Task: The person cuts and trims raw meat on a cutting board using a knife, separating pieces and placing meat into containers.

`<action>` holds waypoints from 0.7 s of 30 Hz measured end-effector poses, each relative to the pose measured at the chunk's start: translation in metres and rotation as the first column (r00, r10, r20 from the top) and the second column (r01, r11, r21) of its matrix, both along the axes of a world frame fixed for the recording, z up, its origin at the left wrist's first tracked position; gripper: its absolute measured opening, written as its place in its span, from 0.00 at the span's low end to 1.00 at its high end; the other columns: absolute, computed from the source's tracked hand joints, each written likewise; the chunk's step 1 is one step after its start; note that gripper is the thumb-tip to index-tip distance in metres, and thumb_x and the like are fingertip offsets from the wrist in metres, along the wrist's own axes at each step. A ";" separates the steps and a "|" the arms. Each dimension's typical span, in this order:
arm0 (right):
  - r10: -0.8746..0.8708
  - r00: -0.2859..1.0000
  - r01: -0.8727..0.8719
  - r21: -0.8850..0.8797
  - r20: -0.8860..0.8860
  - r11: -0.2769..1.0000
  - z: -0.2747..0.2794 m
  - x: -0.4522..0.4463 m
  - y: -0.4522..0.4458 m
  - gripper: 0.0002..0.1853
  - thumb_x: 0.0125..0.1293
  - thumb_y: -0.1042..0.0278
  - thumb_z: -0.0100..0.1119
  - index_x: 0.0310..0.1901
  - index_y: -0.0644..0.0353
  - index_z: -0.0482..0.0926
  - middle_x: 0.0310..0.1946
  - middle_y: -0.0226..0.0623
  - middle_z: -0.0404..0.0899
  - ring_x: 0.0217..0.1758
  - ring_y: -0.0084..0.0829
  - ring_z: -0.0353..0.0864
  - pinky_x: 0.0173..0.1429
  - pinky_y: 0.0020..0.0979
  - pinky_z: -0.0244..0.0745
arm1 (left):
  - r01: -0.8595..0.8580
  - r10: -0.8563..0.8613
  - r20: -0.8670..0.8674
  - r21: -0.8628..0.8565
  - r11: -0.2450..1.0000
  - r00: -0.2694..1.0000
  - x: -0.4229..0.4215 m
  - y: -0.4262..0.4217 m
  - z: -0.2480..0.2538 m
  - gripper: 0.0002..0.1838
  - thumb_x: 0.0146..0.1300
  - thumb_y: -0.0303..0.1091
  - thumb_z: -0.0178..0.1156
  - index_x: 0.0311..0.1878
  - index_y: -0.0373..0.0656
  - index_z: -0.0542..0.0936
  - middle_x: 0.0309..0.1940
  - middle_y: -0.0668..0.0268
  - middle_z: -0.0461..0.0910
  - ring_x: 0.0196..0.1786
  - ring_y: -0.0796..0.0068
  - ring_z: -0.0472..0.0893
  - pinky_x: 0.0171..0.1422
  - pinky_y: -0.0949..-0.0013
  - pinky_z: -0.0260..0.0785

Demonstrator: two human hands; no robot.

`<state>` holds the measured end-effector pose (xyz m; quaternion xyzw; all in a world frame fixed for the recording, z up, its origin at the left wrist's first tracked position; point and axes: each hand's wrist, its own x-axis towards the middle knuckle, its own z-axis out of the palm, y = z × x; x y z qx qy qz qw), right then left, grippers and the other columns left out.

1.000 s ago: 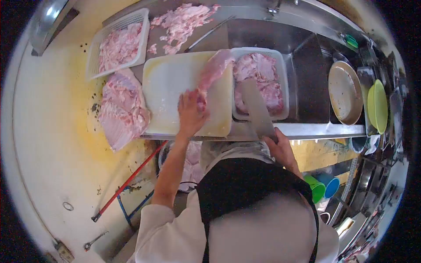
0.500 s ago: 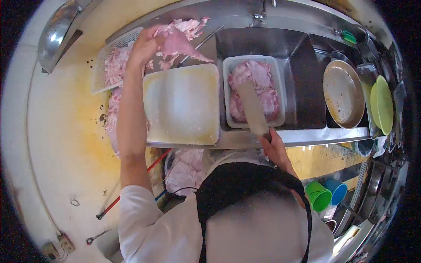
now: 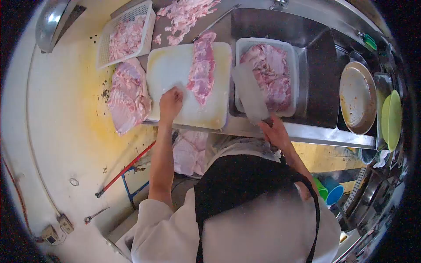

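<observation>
My right hand (image 3: 276,132) grips the handle of a broad-bladed cleaver (image 3: 251,93), its blade pointing away and overlapping the left edge of a white plastic tub. Inside this tub (image 3: 294,87) lie pieces of raw pink meat (image 3: 276,72). Over the white cutting board (image 3: 169,65), my left hand (image 3: 171,104) is closed with fingers curled and nothing visible in it. A long strip of raw meat (image 3: 202,70) lies lengthwise on the board, right of that hand and apart from it.
Trimmings (image 3: 186,15) and a thin steel rod (image 3: 215,24) lie behind the board. A white basket (image 3: 103,52) of trimmings and a large meat slab (image 3: 128,96) are at left. The tub stands in a sink (image 3: 313,74); a brown-rimmed pan (image 3: 357,98) is farther right.
The meat that my left hand held up at the far left is out of that hand, and a strip now lies on the board. My left hand has come back toward me; the right keeps the cleaver.
</observation>
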<state>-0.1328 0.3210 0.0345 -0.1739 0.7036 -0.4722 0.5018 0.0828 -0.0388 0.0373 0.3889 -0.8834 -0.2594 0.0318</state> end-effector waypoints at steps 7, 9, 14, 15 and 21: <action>0.071 0.971 -0.088 -0.064 -0.229 0.994 -0.016 0.013 -0.055 0.22 0.66 0.57 0.62 0.55 0.64 0.74 0.32 0.41 0.78 0.24 0.29 0.76 0.31 0.36 0.72 | 0.012 -0.031 -0.148 -0.124 0.992 0.989 -0.064 0.026 -0.024 0.06 0.56 0.34 0.60 0.35 0.45 0.81 0.30 0.55 0.83 0.36 0.49 0.83 0.40 0.50 0.73; 0.045 0.975 -0.068 -0.102 -0.215 0.992 -0.019 0.016 -0.060 0.21 0.67 0.58 0.61 0.55 0.63 0.74 0.27 0.36 0.76 0.21 0.25 0.73 0.27 0.33 0.69 | -0.043 0.030 -0.080 -0.162 0.986 0.996 -0.083 0.033 -0.023 0.06 0.55 0.34 0.60 0.34 0.44 0.81 0.31 0.55 0.83 0.36 0.48 0.83 0.41 0.49 0.73; -0.063 0.981 0.033 -0.163 -0.182 0.986 -0.037 0.027 -0.061 0.17 0.68 0.62 0.58 0.53 0.61 0.74 0.18 0.27 0.71 0.15 0.18 0.66 0.19 0.27 0.61 | -0.079 0.040 -0.204 -0.189 0.979 0.978 -0.117 0.022 -0.014 0.09 0.53 0.36 0.62 0.34 0.41 0.79 0.32 0.53 0.83 0.37 0.47 0.83 0.42 0.49 0.74; -0.067 0.985 0.043 -0.151 -0.157 0.988 -0.032 0.026 -0.062 0.16 0.68 0.62 0.58 0.53 0.61 0.74 0.18 0.26 0.70 0.15 0.18 0.66 0.19 0.26 0.61 | -0.075 0.032 -0.190 -0.223 0.972 0.981 -0.124 0.019 -0.014 0.10 0.53 0.36 0.62 0.34 0.41 0.79 0.32 0.53 0.83 0.37 0.47 0.83 0.42 0.49 0.73; -0.019 0.963 -0.011 -0.112 -0.268 0.994 -0.028 0.020 -0.065 0.21 0.67 0.57 0.60 0.54 0.63 0.74 0.27 0.37 0.76 0.25 0.27 0.75 0.31 0.34 0.70 | 0.055 -0.092 -0.098 -0.332 0.942 0.991 -0.146 -0.010 -0.042 0.09 0.52 0.37 0.63 0.31 0.41 0.80 0.32 0.53 0.84 0.38 0.50 0.84 0.42 0.52 0.74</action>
